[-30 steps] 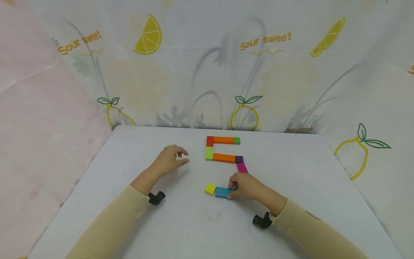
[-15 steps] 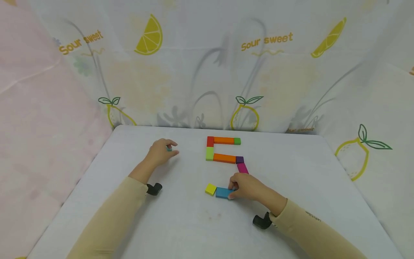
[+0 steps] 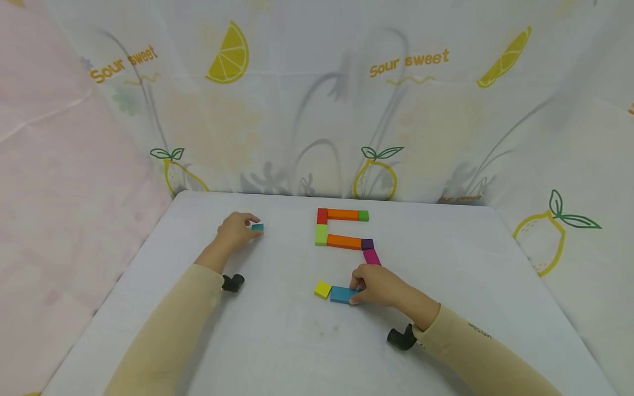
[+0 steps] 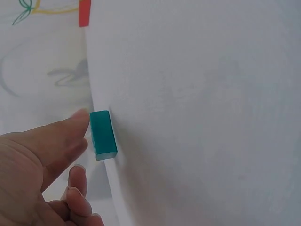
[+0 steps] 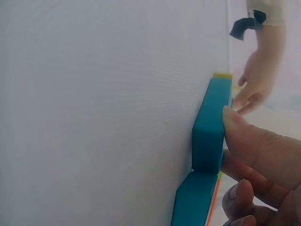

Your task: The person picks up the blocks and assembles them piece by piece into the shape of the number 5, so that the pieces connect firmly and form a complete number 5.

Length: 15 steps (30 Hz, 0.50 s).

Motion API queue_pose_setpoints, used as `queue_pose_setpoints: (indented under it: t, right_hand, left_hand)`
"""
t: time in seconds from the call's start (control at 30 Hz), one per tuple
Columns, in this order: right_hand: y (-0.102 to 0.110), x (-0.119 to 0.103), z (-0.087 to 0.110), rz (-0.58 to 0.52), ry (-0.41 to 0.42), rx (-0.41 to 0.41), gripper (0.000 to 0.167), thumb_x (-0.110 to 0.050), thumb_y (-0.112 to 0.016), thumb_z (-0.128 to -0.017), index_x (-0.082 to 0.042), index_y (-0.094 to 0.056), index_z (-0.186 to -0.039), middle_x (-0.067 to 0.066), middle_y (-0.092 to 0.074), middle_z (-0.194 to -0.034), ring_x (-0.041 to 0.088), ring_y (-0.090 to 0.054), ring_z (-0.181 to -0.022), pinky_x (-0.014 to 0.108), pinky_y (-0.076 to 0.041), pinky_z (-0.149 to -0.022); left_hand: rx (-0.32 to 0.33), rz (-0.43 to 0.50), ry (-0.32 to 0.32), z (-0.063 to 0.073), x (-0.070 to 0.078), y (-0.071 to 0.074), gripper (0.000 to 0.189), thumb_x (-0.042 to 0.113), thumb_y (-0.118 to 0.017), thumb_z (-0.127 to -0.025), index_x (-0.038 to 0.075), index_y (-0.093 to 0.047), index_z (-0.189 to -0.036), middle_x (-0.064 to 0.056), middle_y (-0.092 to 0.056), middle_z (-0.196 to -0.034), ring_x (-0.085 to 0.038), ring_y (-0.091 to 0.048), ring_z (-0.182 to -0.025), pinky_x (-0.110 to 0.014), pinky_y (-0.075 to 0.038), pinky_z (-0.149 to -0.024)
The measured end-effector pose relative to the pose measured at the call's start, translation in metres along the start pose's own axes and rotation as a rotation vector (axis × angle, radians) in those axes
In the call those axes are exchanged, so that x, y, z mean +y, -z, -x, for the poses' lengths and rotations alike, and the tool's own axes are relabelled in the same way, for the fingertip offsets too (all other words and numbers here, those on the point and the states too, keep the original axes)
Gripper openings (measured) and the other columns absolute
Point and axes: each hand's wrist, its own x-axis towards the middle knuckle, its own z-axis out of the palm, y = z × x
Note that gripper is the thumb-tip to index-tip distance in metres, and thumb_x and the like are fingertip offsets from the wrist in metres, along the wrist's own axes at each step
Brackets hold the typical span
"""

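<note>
A small teal block point(image 3: 257, 227) lies on the left part of the white table. My left hand point(image 3: 236, 229) is around it, with thumb and forefinger at either side; in the left wrist view the fingertips stand just short of the block point(image 4: 103, 134). My right hand point(image 3: 378, 285) pinches a longer blue block point(image 3: 342, 295) near its right end. A yellow block point(image 3: 322, 289) sits at that block's left end. The right wrist view shows a second blue block point(image 5: 194, 200) meeting the pinched one at an angle, hidden under my hand in the head view.
Beyond my right hand runs a line of flat blocks: magenta point(image 3: 371, 257), purple point(image 3: 367, 244), orange point(image 3: 344, 242), light green point(image 3: 321, 235), red point(image 3: 322, 215), another orange point(image 3: 343, 214) and green point(image 3: 364, 215). A printed cloth point(image 3: 297, 110) hangs behind the table.
My left hand has drawn back to the left, and the teal block now shows between its thumb and forefinger. My right hand has stayed in place on the blue block.
</note>
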Motion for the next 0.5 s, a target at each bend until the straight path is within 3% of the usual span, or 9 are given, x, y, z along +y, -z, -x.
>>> queue_pose_setpoints:
  t: [0.5]
  right_hand:
    - [-0.0001, 0.0002, 0.0, -0.006, -0.005, 0.001, 0.018, -0.021, -0.087, -0.079, -0.018, -0.07, -0.085, -0.004, -0.056, -0.078, 0.014, -0.052, -0.078, 0.03, -0.047, -0.071]
  left_hand:
    - [-0.055, 0.049, 0.018, -0.0066, -0.0092, -0.0008, 0.043, 0.025, -0.073, -0.093, 0.007, -0.064, -0.13, -0.021, -0.059, -0.127, -0.038, -0.052, -0.115, -0.057, -0.036, -0.1]
